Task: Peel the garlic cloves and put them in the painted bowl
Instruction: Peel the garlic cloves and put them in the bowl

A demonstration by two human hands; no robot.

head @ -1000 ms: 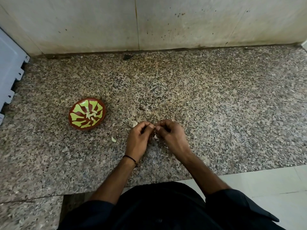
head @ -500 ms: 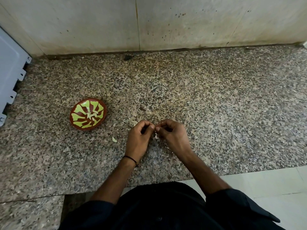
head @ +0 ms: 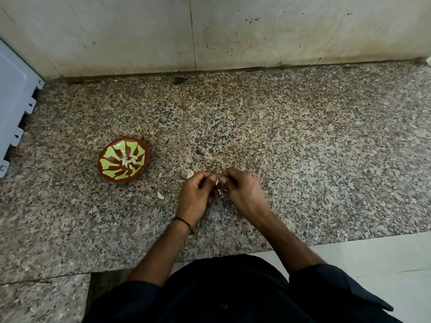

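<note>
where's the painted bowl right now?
Head view: the bowl sits on the counter, left of centre, left of and apart from the left hand; a grey panel lies further left at the edge.

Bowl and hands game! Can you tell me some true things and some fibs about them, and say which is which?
1. The painted bowl already holds peeled cloves. True.
2. The painted bowl sits between the two hands. False: it stands apart on the counter, left of the left hand.
3. The left hand and the right hand both pinch one garlic clove. True.
4. A knife lies on the counter. False: no knife shows, only a scrap of peel.
</note>
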